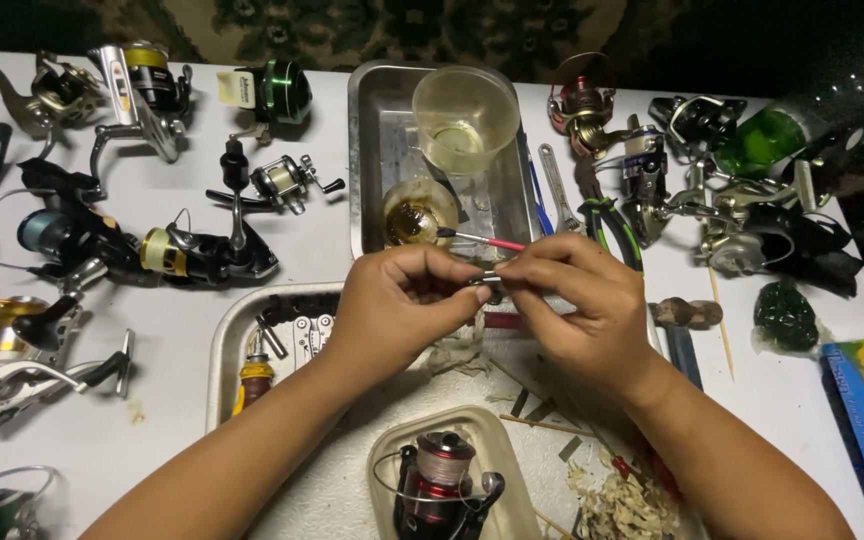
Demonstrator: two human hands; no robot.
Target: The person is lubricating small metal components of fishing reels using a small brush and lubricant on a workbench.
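A small silvery metal part (489, 277), short and slim, lies level. It's pinched at both ends between the fingertips, mostly hidden.

Both hands meet over the white bench (152, 420): the left hand (397, 305) and right hand (577, 305) pinch a small metal part (489, 277) between their fingertips. Just beyond lies a red-handled brush (482, 240) across a steel tray (372, 150). A red fishing reel (442, 480) sits near, in a shallow dish (512, 450).
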